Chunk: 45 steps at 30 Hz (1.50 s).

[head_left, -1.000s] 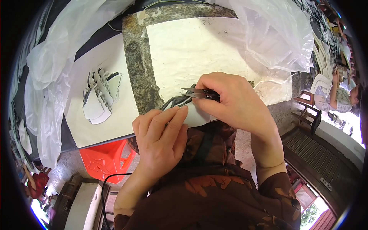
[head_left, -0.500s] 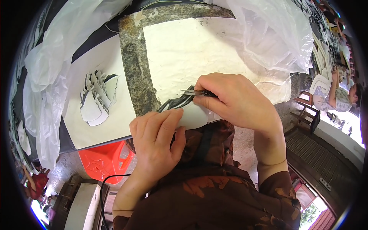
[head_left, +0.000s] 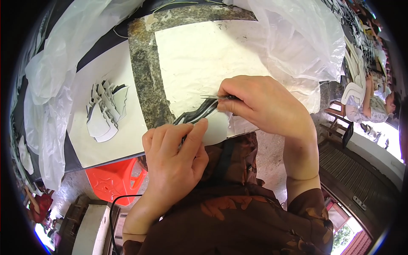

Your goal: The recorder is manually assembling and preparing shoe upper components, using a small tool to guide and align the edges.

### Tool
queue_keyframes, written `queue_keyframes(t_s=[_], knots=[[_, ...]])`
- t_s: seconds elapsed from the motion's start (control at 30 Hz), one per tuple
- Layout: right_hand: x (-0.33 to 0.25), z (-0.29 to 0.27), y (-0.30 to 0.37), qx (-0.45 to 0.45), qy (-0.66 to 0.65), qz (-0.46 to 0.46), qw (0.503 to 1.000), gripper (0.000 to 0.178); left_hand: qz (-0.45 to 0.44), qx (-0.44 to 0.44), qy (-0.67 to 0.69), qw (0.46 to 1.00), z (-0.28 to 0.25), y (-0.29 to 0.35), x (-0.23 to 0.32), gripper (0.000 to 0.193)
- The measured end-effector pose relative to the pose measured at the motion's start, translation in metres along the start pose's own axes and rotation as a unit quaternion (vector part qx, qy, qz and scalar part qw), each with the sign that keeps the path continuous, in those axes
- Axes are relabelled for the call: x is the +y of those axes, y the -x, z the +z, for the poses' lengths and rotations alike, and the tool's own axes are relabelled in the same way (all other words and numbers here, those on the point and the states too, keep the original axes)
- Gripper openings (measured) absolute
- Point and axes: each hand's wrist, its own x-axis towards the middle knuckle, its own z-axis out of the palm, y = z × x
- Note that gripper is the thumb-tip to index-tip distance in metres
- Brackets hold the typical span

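Note:
My left hand (head_left: 172, 159) is closed on a white piece with a curved black edge (head_left: 214, 129), which looks like a cut shoe part. It pins the piece near the front edge of the table, and its fingers hide part of the black strip. My right hand (head_left: 265, 102) grips a pair of small dark thread snips (head_left: 212, 97). Their thin blades point left, just above the upper end of the black edge. The handles are mostly hidden in my fingers. To the left, a fanned stack of similar white pieces with dark edges (head_left: 102, 119) lies on a pale sheet (head_left: 78, 148).
A cream paper sheet (head_left: 204, 55) covers the stone slab (head_left: 146, 72). Clear plastic sheeting (head_left: 51, 80) hangs on the left, with more plastic (head_left: 301, 42) at the far right. A red stool (head_left: 112, 180) stands below the table. Another person (head_left: 374, 102) sits at the right.
The snips' blades, slightly apart before, now appear as one thin line. My right hand has risen slightly, and more of the black edge shows. The whole view has shifted a little.

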Motion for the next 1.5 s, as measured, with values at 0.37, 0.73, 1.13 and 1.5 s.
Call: queue_keyframes(t_s=[0.37, 0.73, 1.13, 1.5], knots=[[0.006, -0.005, -0.009, -0.022, 0.015, 0.011, 1.000, 0.024, -0.005, -0.038, -0.020, 0.999, 0.000, -0.007, 0.006, 0.058], [0.015, -0.005, -0.010, -0.017, -0.015, 0.035, 0.999, 0.025, -0.002, -0.060, -0.042, 0.997, 0.002, -0.013, 0.011, 0.061], [0.025, 0.009, -0.003, 0.006, -0.085, 0.073, 0.994, 0.025, -0.020, -0.067, -0.047, 0.996, 0.003, -0.011, 0.014, 0.063], [0.022, 0.047, 0.019, 0.154, -0.242, 0.089, 0.954, 0.019, -0.059, -0.029, 0.007, 0.998, 0.013, -0.001, 0.009, 0.066]])
